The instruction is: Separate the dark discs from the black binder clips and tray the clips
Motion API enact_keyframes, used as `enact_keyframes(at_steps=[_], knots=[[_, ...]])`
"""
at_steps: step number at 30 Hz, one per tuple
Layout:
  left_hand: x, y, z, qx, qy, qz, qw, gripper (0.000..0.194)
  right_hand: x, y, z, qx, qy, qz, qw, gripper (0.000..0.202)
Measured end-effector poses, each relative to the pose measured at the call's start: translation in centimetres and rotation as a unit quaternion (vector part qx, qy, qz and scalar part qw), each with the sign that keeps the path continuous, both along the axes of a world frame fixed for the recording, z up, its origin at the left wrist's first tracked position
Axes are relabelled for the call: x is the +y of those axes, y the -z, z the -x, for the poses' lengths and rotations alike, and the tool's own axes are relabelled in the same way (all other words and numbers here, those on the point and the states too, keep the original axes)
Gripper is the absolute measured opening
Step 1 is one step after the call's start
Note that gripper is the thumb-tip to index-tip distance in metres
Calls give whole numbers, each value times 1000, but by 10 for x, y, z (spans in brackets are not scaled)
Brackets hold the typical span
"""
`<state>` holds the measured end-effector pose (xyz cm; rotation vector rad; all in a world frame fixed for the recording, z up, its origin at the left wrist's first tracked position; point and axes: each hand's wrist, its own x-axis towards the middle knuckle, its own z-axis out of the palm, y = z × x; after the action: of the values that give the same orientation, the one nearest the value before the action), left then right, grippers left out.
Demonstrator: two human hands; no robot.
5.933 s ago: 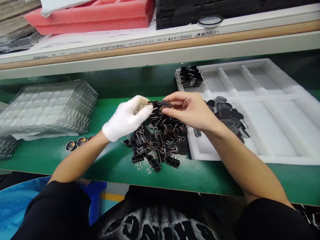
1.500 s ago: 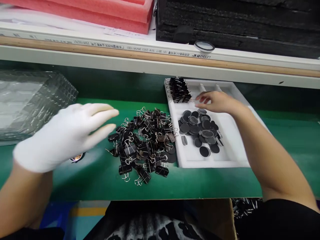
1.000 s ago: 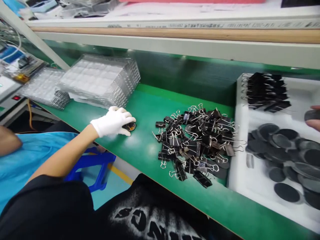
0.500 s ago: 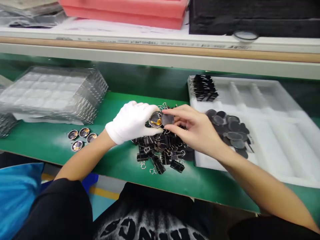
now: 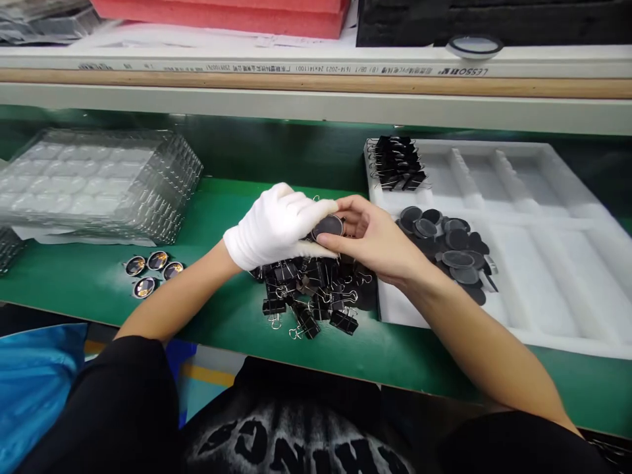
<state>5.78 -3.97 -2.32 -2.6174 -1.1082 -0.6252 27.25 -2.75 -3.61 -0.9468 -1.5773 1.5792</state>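
My left hand (image 5: 281, 230), in a white glove, grips a round metal-rimmed case from its left side. A dark disc (image 5: 328, 226) now lies over the case's opening, so its inside is hidden. The bare fingers of my right hand (image 5: 380, 240) are closed at the right edge of the disc, thumb on its near edge. Below both hands spreads a pile of black binder clips (image 5: 303, 319) with silver handles. Several similar round cases (image 5: 145, 288) with gold-coloured parts inside lie on the green bench to the left.
A white compartment tray (image 5: 548, 257) on the right bears loose dark discs (image 5: 459, 259) and a row of binder clips (image 5: 397, 164). Stacked clear plastic trays (image 5: 99, 184) stand at left. Above runs a shelf edge (image 5: 296, 95), with a red box (image 5: 222, 16) and a ring-shaped piece (image 5: 474, 45).
The dark disc has moved left from beside the round case to over its opening, covering the gold-coloured part. My hands have come closer together, and the view has shifted slightly.
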Motion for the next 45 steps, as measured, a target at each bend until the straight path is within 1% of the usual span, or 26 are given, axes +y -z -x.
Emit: enact_keyframes(at_steps=[2, 3, 5, 7, 9, 10, 11, 12, 13, 15, 16, 17, 19, 22, 24, 27, 29, 30, 32, 34, 36, 38, 40, 42, 45], knots=[[4, -8, 5, 21, -10, 45, 999, 79, 1, -3, -3, 36, -20, 70, 997, 58], [6, -13, 10, 27, -27, 74, 997, 81, 2, -5, -5, 56, -15, 91, 994, 57], [12, -22, 23, 35, -88, 136, 986, 76, 6, -10, -12, 90, 13, 126, 988, 54], [20, -24, 36, 71, -171, 211, 960, 66, 10, -16, -18, 112, 34, 163, 980, 48], [31, -19, 46, 128, -233, 295, 918, 62, 12, -20, -23, 128, 45, 195, 971, 42], [36, -13, 49, 150, -246, 333, 898, 61, 13, -21, -24, 133, 48, 204, 969, 40], [42, -6, 51, 161, -247, 363, 884, 60, 14, -22, -24, 134, 48, 207, 968, 38], [47, 1, 53, 161, -237, 384, 878, 58, 14, -22, -24, 131, 46, 207, 968, 37], [51, 9, 53, 151, -219, 395, 880, 54, 14, -22, -24, 127, 43, 205, 969, 37], [55, 19, 54, 111, -170, 400, 894, 46, 14, -20, -23, 118, 32, 196, 973, 35], [56, 22, 55, 82, -146, 396, 903, 44, 14, -19, -23, 114, 26, 191, 975, 34], [55, 22, 56, 52, -125, 387, 912, 43, 14, -19, -24, 109, 18, 185, 977, 34], [51, 19, 59, 1, -92, 347, 933, 44, 15, -18, -25, 94, 0, 172, 981, 32], [44, 6, 64, -7, -60, 221, 973, 46, 14, -19, -27, 61, -30, 131, 989, 27], [39, -3, 64, 7, -55, 121, 991, 45, 12, -20, -27, 33, -39, 90, 995, 24], [30, -9, 54, -19, -48, -6, 999, 43, 8, -19, -24, 11, -42, 49, 998, 28], [21, -10, 41, -81, -28, -48, 995, 43, 5, -15, -21, 14, -51, 33, 998, 33], [17, -10, 33, -118, -18, -51, 992, 43, 4, -14, -19, 21, -55, 25, 998, 36], [7, -9, 19, -184, -8, -15, 983, 45, 2, -12, -17, 28, -57, 11, 998, 39], [0, -10, 12, -224, -14, 45, 973, 52, 0, -13, -18, 29, -54, -3, 998, 39], [-3, -13, 10, -214, -37, 125, 968, 54, -1, -16, -22, 20, -56, -16, 998, 34], [-4, -16, 12, -176, -56, 209, 960, 50, -1, -19, -26, 4, -70, -29, 997, 27], [-4, -18, 13, -144, -60, 282, 947, 47, -1, -21, -30, -12, -85, -39, 996, 22], [-5, -18, 11, -144, -51, 315, 937, 49, 1, -21, -32, -19, -95, -52, 994, 20], [-7, -16, 3, -159, -37, 320, 933, 50, 2, -21, -32, -26, -104, -65, 992, 19]])
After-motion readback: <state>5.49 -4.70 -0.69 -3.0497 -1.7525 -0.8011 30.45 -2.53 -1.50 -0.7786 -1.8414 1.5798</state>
